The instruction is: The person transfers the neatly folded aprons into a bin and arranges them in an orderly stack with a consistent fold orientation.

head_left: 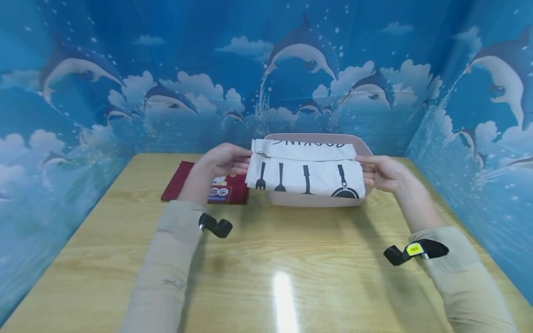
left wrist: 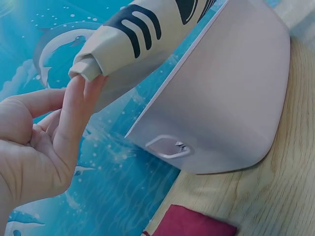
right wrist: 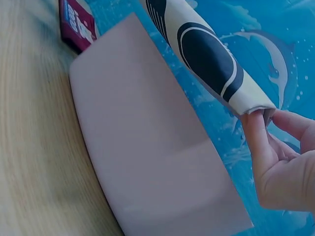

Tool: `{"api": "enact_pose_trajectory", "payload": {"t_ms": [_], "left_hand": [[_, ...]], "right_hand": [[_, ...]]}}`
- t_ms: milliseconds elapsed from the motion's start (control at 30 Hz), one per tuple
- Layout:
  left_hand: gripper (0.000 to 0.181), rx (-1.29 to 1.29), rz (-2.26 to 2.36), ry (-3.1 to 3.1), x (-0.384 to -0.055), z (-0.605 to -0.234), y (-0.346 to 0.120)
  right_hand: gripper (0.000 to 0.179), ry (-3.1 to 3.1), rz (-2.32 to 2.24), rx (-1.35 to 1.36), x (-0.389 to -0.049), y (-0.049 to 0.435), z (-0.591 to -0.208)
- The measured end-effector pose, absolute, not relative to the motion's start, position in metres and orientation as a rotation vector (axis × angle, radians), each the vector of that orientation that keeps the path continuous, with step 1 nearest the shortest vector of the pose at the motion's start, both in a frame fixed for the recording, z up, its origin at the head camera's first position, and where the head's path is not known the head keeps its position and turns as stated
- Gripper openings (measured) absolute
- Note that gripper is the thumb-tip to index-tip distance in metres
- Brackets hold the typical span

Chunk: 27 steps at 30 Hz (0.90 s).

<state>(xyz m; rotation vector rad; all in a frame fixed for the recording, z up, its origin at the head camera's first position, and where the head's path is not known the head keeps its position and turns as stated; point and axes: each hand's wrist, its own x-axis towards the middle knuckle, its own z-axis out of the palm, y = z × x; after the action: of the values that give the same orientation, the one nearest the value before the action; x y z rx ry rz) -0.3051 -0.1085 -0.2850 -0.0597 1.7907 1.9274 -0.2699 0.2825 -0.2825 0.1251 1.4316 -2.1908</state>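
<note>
Left hand point(head_left: 226, 159): fingers and thumb pinch one end of folded white cloth point(head_left: 310, 175), utensil prints showing. Right hand point(head_left: 384, 173): same grip, opposite end. Cloth spans between fingertips, raised. Below fingers: pale pink bin point(left wrist: 231, 93), apart from cloth. Below left fingers: dark red item point(head_left: 234, 188) on wooden table point(head_left: 233, 277). Beyond both: dolphin-print backdrop point(head_left: 233, 92).

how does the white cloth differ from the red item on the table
The white cloth is held up at its ends by the left hand and right hand, while the red item lies on the table. The white cloth shows black utensil prints on a pale ground; the red item has a multicoloured print on dark red. Both carry printing.
</note>
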Motion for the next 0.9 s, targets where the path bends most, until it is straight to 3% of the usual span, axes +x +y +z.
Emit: {"api": "enact_pose_trajectory", "payload": {"t_ms": [533, 900], "left_hand": [[0.032, -0.131, 1.968, 1.810, -0.320, -0.284, -0.081], [0.029, -0.151, 1.936, 1.851, -0.330, -0.282, -0.071]], "right_hand": [[0.023, 1.651, -2.114, 0.360, -0.289, 0.292, -0.270], [0.020, 1.765, -2.049, 0.376, -0.299, 0.299, -0.265]]}}
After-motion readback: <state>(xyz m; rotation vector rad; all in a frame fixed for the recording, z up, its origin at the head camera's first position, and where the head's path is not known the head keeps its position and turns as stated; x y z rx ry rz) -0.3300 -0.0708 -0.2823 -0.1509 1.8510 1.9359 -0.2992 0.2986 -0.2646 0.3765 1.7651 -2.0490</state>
